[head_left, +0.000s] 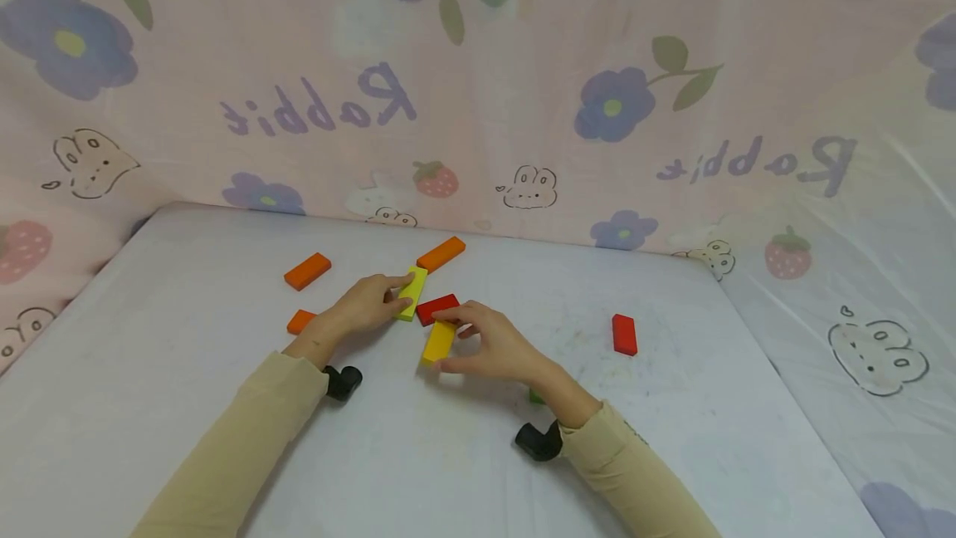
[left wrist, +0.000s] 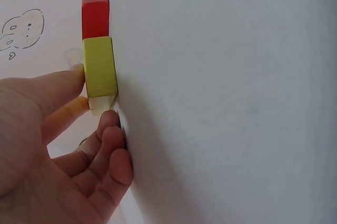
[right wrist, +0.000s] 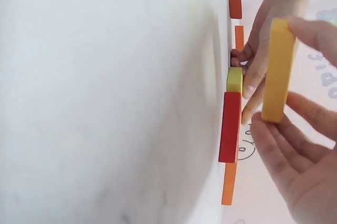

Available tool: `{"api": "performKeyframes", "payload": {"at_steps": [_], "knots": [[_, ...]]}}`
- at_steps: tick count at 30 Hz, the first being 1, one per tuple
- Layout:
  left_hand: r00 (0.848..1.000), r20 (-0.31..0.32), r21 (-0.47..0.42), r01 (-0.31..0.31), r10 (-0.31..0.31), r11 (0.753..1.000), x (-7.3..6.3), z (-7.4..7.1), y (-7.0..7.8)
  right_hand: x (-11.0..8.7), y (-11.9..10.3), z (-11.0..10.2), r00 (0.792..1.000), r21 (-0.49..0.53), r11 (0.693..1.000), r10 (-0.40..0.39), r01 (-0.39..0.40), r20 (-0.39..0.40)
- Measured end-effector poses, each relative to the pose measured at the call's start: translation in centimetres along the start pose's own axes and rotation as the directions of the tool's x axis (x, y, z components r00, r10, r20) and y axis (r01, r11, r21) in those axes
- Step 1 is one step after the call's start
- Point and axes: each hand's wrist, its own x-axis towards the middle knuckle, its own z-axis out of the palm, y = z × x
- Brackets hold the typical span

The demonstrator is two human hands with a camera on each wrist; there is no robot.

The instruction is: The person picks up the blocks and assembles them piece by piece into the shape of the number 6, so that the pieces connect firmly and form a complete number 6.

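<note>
My left hand pinches a yellow-green block that lies flat on the table, thumb near its closer end and a finger at the far end. Between its thumb and fingertips, my right hand grips a yellow block, held by its two ends and raised off the table in the right wrist view. A red block lies between the hands, its end against the yellow-green one. Beyond these, an orange block extends from near the yellow-green block's far end.
Two orange blocks, one farther back and one partly behind the left wrist, lie at left. Another red block lies at right. A green block shows partly under the right forearm. Patterned cloth hangs behind the table.
</note>
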Motion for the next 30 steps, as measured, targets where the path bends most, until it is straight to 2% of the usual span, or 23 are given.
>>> {"api": "performKeyframes", "payload": {"at_steps": [6, 10, 14, 20, 25, 30], "knots": [[1.000, -0.004, -0.004, -0.011, 0.011, 1.000, 0.1, 0.0, -0.1, -0.1, 0.4, -0.5, 0.991, 0.006, 0.998, 0.058, -0.058, -0.118], [1.000, -0.003, -0.010, -0.001, 0.001, 1.000, 0.1, 0.1, -0.1, 0.0, 0.8, -0.8, 0.975, 0.030, 0.994, 0.106, -0.102, -0.194], [1.000, -0.006, -0.016, -0.005, 0.005, 1.000, -0.2, 0.0, 0.1, 0.2, 1.1, -1.2, 0.955, 0.081, 0.981, 0.188, -0.173, -0.231], [1.000, 0.004, -0.024, 0.003, -0.003, 1.000, -0.2, 0.0, 0.1, 0.5, 1.3, -1.6, 0.913, 0.135, 0.949, 0.311, -0.284, -0.265], [1.000, 0.007, -0.012, 0.007, -0.006, 1.000, 0.0, 0.1, 0.0, 0.7, 1.4, -1.7, 0.868, 0.130, 0.916, 0.401, -0.379, -0.292], [1.000, 0.004, -0.018, 0.003, -0.003, 1.000, 0.0, 0.1, -0.1, 1.0, 1.5, -2.0, 0.832, 0.113, 0.887, 0.459, -0.447, -0.312]]}}
